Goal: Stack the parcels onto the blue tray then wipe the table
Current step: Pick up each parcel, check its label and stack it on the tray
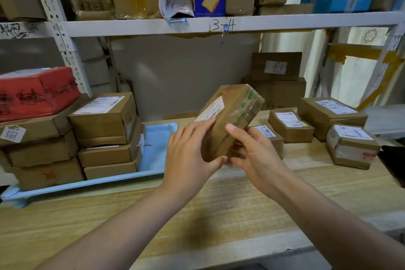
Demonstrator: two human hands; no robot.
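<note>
Cardboard wrapped in clear tape made up the parcel (228, 120) I held, a flat, narrow box with a white label on its upper face. It was up off the table (230, 210), tilted with its far end raised, just right of the blue tray (153, 149). My left hand (188, 158) gripped its near left corner, fingers up the labelled face and thumb at the bottom edge. My right hand (254, 155) clasped the near right side, thumb on top and fingers curled underneath. I judged it light, since I carried it by 1 end without sag, and stiff enough to keep its shape. The glossy tape looked slippery, so holding across the short edges with both hands seemed the safer grip.

On the tray stood 2 stacks of brown boxes (107, 136), with a red parcel (37, 92) topping the left stack. Bare tray floor showed at the right end, where this one could go. About 4 more parcels (350, 144) waited on the table to my right.
</note>
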